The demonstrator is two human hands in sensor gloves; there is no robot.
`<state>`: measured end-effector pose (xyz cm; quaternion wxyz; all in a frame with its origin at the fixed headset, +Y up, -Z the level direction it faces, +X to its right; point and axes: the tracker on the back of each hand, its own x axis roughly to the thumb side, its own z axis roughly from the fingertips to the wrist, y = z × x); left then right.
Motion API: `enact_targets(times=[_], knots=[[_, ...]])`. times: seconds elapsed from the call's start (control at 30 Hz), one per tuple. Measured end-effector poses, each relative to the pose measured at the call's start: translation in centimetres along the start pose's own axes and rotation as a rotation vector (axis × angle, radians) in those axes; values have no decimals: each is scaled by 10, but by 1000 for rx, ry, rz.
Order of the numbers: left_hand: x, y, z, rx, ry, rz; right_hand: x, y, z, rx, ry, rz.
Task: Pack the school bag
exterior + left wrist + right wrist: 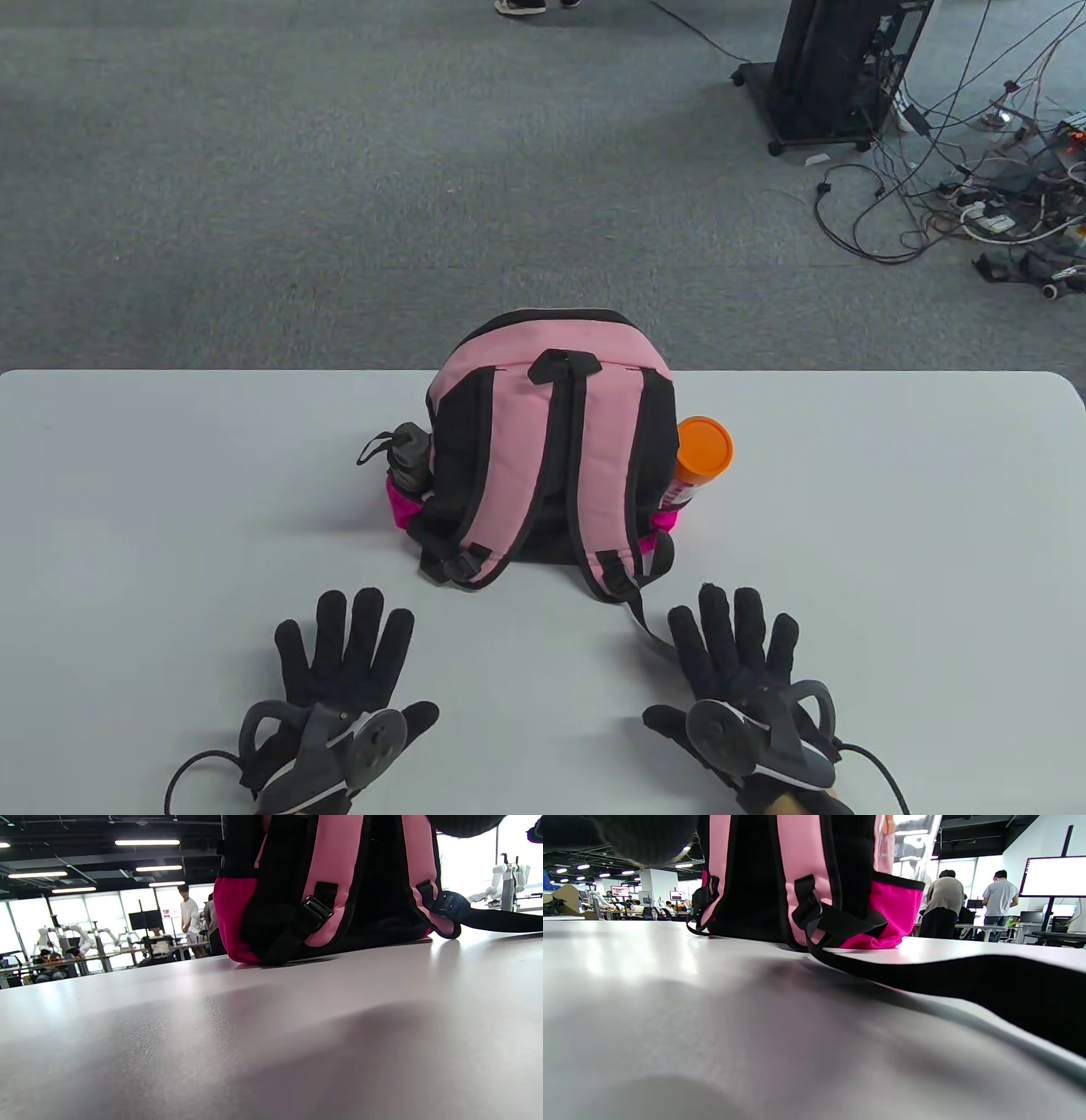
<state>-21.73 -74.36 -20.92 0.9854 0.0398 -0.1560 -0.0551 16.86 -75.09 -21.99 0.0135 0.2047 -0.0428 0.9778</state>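
A pink and black backpack (551,433) stands upright at the table's far middle, straps facing me. It also shows in the left wrist view (335,887) and the right wrist view (806,878). A dark bottle (409,457) sits in its left side pocket, and an orange-capped canister (701,454) sits in its right side pocket. My left hand (339,679) lies flat and open on the table near the front edge, empty. My right hand (747,679) lies flat and open too, its fingers beside a loose black strap end (645,624); this strap end also shows in the right wrist view (967,984).
The white table (170,509) spreads wide on both sides of the bag. Beyond its far edge is grey carpet, with a black wheeled stand (840,76) and tangled cables (993,187) at the far right.
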Motion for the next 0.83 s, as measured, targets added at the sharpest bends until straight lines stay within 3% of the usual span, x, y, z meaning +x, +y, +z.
enact_targets(times=[0.83], knots=[[-2, -4, -3, -30, 3, 20, 0, 3, 0, 30, 11, -9]])
